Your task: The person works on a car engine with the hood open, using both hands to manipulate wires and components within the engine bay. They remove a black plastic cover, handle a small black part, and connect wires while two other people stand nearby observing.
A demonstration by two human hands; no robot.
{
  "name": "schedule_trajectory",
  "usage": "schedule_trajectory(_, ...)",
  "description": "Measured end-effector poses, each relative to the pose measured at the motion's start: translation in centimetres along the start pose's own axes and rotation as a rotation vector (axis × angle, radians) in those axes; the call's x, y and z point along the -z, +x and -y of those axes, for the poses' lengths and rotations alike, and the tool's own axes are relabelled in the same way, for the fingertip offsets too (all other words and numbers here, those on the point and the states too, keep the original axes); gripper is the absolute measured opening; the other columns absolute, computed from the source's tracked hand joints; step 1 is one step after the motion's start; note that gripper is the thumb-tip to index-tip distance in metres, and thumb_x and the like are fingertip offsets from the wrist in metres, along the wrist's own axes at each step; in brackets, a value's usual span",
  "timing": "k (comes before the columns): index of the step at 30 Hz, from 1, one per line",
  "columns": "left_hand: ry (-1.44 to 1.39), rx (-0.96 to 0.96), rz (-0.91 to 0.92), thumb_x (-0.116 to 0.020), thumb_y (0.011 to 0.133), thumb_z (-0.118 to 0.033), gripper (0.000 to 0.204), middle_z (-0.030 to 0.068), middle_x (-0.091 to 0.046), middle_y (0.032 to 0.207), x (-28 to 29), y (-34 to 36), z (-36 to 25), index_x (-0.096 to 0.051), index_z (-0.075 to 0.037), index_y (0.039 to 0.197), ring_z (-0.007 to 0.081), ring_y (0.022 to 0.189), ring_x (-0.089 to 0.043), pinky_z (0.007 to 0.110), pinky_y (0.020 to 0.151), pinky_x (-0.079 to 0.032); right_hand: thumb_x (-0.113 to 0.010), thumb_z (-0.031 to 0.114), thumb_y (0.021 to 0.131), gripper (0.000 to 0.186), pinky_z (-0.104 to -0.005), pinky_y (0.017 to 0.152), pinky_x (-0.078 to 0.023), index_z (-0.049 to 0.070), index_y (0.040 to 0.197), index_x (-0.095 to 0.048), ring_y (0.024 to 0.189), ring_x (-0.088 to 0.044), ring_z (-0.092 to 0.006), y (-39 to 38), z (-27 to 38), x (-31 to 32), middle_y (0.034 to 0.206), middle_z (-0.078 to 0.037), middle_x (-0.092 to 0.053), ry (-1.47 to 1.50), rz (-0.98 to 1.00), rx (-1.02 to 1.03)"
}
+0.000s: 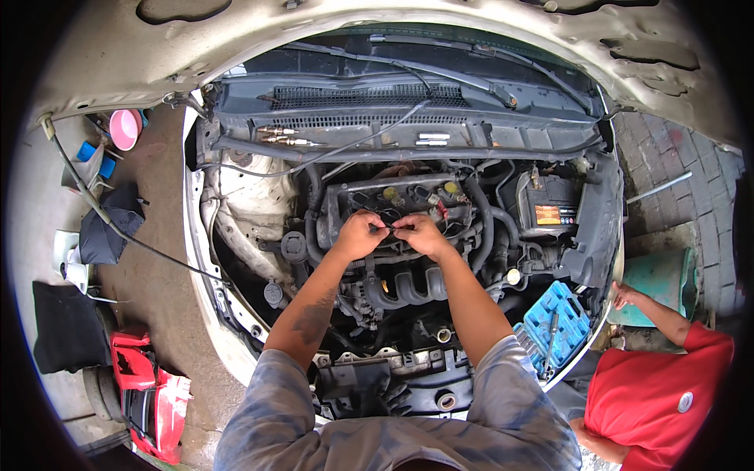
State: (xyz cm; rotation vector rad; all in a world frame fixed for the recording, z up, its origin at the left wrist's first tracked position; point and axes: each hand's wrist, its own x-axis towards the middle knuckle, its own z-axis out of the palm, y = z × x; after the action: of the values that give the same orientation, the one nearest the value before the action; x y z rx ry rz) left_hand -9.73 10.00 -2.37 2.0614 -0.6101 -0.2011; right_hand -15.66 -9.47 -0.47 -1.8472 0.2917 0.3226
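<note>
My left hand (361, 236) and my right hand (422, 235) meet over the middle of the engine, fingertips pinched close together. Both hold something small and dark between them, too small to make out. Just beyond and below them lies the dark engine top cover (345, 200), with yellowish round caps and thin wires on it. A red piece (442, 210) sits next to my right fingers. Nearer to me, below both hands, curves the black intake manifold (410, 287).
Spark plugs (290, 141) lie on the cowl below the windshield. A battery (547, 202) stands right; a blue socket case (554, 322) with a ratchet rests at the front right edge. A person in a red shirt (648, 392) touches the fender. The raised hood (259, 20) hangs overhead.
</note>
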Motion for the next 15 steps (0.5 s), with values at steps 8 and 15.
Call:
schedule_trajectory(8, -0.036, 0.434, 0.467, -0.074, 0.092, -0.037, 0.038, 0.0046, -0.069, 0.076, 3.7, 1.8, -1.7, -0.073, 0.001, 0.088, 0.0147, 0.067, -0.060, 0.030, 0.067, -0.052, -0.069, 0.020, 0.094, 0.021, -0.0370, 0.085, -0.049, 0.000, 0.098, -0.072, 0.090, -0.063, -0.0304, 0.7, -1.2, -0.7, 0.098, -0.017, -0.064, -0.290, -0.113, 0.201)
schedule_trajectory(15, -0.333, 0.658, 0.456, -0.068, 0.097, -0.039, 0.036, -0.0003, -0.066, 0.079, 3.7, 4.0, -3.8, -0.069, -0.003, 0.091, 0.0086, 0.066, -0.060, 0.026, 0.057, -0.043, -0.071, 0.019, 0.088, 0.015, -0.0427, 0.085, -0.052, 0.004, 0.092, -0.074, 0.093, -0.065, -0.0352, 0.0, -1.5, -1.4, 0.095, -0.015, -0.067, -0.384, -0.256, 0.370)
